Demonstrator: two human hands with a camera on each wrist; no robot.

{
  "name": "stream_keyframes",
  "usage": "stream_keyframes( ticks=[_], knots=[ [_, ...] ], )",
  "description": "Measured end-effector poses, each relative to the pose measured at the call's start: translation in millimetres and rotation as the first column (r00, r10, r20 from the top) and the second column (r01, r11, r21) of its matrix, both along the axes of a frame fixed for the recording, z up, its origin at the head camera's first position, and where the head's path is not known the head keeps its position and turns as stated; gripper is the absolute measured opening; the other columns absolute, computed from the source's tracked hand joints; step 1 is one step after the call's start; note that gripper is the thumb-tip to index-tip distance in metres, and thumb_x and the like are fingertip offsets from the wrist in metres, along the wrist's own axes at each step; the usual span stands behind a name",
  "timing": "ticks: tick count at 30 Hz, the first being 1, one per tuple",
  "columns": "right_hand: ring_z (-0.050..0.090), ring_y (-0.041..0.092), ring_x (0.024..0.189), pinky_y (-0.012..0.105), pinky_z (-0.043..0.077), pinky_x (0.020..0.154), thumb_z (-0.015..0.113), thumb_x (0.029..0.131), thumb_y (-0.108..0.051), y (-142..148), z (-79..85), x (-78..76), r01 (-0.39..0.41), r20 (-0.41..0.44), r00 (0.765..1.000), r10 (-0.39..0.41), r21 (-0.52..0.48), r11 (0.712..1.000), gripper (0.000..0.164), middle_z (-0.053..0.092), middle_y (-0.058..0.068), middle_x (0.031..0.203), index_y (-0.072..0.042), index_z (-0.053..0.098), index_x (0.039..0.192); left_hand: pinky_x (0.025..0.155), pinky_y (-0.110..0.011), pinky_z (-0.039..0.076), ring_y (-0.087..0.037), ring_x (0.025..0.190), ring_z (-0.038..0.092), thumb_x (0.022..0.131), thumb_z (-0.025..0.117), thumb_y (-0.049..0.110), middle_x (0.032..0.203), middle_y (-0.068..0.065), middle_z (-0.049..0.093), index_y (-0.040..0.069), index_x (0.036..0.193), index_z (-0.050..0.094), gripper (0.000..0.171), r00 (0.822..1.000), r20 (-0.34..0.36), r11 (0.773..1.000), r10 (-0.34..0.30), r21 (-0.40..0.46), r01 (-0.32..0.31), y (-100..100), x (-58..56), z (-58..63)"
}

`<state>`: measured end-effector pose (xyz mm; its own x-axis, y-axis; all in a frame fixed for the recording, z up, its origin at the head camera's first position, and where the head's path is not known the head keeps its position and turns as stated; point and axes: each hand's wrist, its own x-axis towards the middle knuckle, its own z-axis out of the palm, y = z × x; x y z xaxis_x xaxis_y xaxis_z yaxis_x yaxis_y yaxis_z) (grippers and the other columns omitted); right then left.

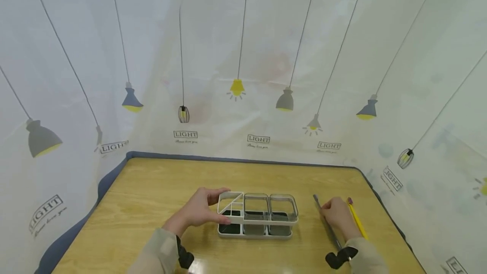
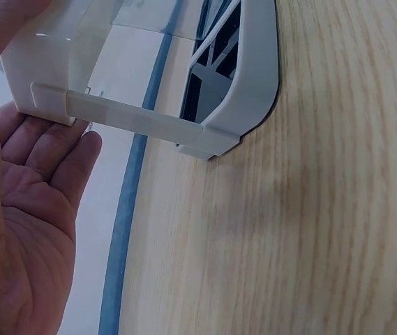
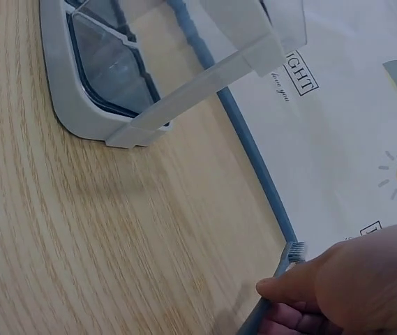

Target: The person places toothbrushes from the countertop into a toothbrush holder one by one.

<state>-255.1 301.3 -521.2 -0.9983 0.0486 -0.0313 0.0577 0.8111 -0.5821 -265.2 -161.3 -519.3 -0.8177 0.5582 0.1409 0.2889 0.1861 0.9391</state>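
A two-tier white toothbrush holder (image 1: 262, 222) with a dark base stands upright on the table, two clear cups (image 1: 256, 207) in its upper tier. At its left end, a slotted divider forms the upper compartment. My left hand (image 1: 198, 209) grips that end, thumb in front and fingers behind; the left wrist view shows the fingers beneath the upper tier (image 2: 41, 91). To the right of the holder, my right hand (image 1: 337, 214) pinches a grey toothbrush (image 1: 330, 232) near its bristle head (image 3: 295, 251). Just right of that hand is a yellow toothbrush (image 1: 357, 219).
The holder and brushes are on a light wooden table (image 1: 160, 181) with a blue-grey edge (image 1: 228, 159). A pale curtain (image 1: 213, 54) printed with hanging lamps surrounds its back and sides.
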Motion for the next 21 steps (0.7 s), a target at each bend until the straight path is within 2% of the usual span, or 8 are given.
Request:
stream_keyframes(
  ticks=[4, 9, 10, 13, 16, 17, 19, 21],
  knots=[
    [0.069, 0.030, 0.081, 0.045, 0.059, 0.070, 0.072, 0.093, -0.003, 1.9, 4.4, 2.9, -0.002, -0.015, 1.000, 0.002, -0.024, 1.000, 0.014, 0.074, 0.015, 0.087, 0.011, 0.077, 0.095, 0.109, -0.061, 0.045, -0.044, 0.132, 0.059, 0.075, 0.100, 0.021, 0.139, -0.026, 0.064, -0.003, 0.151, 0.055, 0.092, 1.000, 0.002, 1.000, -0.005, 0.004, 0.005, 0.7, -0.9, 0.0],
    [0.070, 0.033, 0.082, 0.048, 0.060, 0.073, 0.071, 0.095, -0.002, 0.8, 6.9, 3.6, -0.006, -0.022, 1.000, 0.005, -0.063, 0.998, 0.016, 0.074, 0.018, 0.090, 0.013, 0.075, 0.098, 0.109, -0.058, 0.047, -0.041, 0.133, 0.059, 0.075, 0.100, 0.024, 0.140, -0.025, 0.064, 0.000, 0.153, 0.055, 0.094, 1.000, 0.019, 1.000, 0.004, -0.017, -0.003, -0.8, 0.4, 1.1],
    [0.070, 0.033, 0.082, 0.052, 0.059, 0.083, 0.070, 0.096, -0.002, 0.1, 8.1, 3.6, -0.007, -0.024, 1.000, 0.005, -0.067, 0.998, 0.016, 0.074, 0.017, 0.090, 0.013, 0.076, 0.098, 0.109, -0.057, 0.047, -0.041, 0.133, 0.059, 0.075, 0.100, 0.024, 0.140, -0.024, 0.064, 0.000, 0.153, 0.055, 0.093, 1.000, 0.017, 1.000, 0.005, -0.019, -0.005, -1.4, 0.5, 1.1],
    [0.070, 0.032, 0.081, 0.060, 0.053, 0.094, 0.069, 0.097, -0.004, -2.3, 13.6, 4.4, -0.012, -0.034, 0.999, 0.010, -0.062, 0.998, 0.017, 0.074, 0.014, 0.088, 0.012, 0.076, 0.099, 0.109, -0.057, 0.047, -0.040, 0.133, 0.060, 0.075, 0.100, 0.024, 0.140, -0.023, 0.065, 0.002, 0.152, 0.056, 0.092, 1.000, 0.018, 1.000, 0.011, -0.026, -0.011, -2.4, 1.5, 2.1],
    [0.068, 0.027, 0.075, 0.054, 0.056, 0.089, 0.068, 0.099, -0.006, -6.5, 22.2, 5.9, 0.004, -0.032, 0.999, -0.007, -0.077, 0.997, 0.018, 0.073, 0.011, 0.086, 0.011, 0.075, 0.100, 0.109, -0.056, 0.048, -0.039, 0.132, 0.060, 0.075, 0.100, 0.026, 0.139, -0.020, 0.066, 0.004, 0.151, 0.058, 0.090, 1.000, 0.009, 0.999, 0.023, -0.039, -0.022, -2.1, 1.9, 2.1],
    [0.067, 0.025, 0.073, 0.048, 0.058, 0.077, 0.068, 0.099, -0.006, -8.0, 25.3, 6.5, 0.012, -0.030, 0.999, -0.015, -0.087, 0.996, 0.019, 0.072, 0.011, 0.086, 0.011, 0.075, 0.101, 0.109, -0.056, 0.048, -0.038, 0.132, 0.061, 0.075, 0.100, 0.027, 0.139, -0.020, 0.066, 0.003, 0.151, 0.058, 0.090, 1.000, 0.006, 0.999, 0.025, -0.045, -0.025, -1.6, 1.8, 2.1],
    [0.066, 0.021, 0.072, 0.039, 0.057, 0.065, 0.067, 0.100, -0.007, -11.4, 32.6, 7.6, 0.031, -0.026, 0.999, -0.034, -0.115, 0.993, 0.020, 0.071, 0.012, 0.087, 0.012, 0.073, 0.104, 0.109, -0.054, 0.048, -0.037, 0.132, 0.061, 0.076, 0.100, 0.028, 0.139, -0.019, 0.066, 0.003, 0.151, 0.057, 0.090, 1.000, -0.005, 0.998, 0.028, -0.056, -0.028, -0.5, 1.3, 1.3],
    [0.067, 0.022, 0.074, 0.036, 0.057, 0.062, 0.066, 0.100, -0.008, -14.5, 40.0, 8.6, 0.040, -0.031, 0.999, -0.045, -0.137, 0.990, 0.022, 0.071, 0.015, 0.090, 0.013, 0.072, 0.107, 0.109, -0.054, 0.048, -0.036, 0.132, 0.061, 0.076, 0.099, 0.029, 0.140, -0.019, 0.066, 0.001, 0.152, 0.056, 0.092, 1.000, -0.008, 0.998, 0.027, -0.059, -0.027, 0.5, 0.6, 0.3]
  ],
)
